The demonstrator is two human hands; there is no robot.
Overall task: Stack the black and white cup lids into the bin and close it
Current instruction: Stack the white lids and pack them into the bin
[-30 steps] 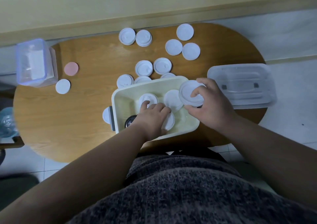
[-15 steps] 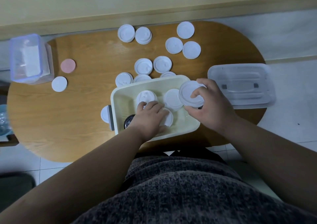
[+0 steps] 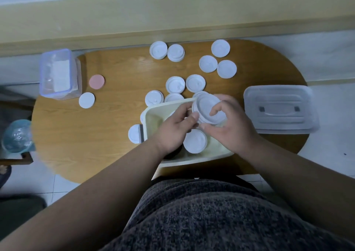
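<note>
You have no print, label, brand name or number in front of you that can be read. The white cup lids carry faint raised moulding (too soft and small to make out as letters or figures). The pale sheet inside the clear container is blurred, so you cannot tell whether it bears any writing.
</note>
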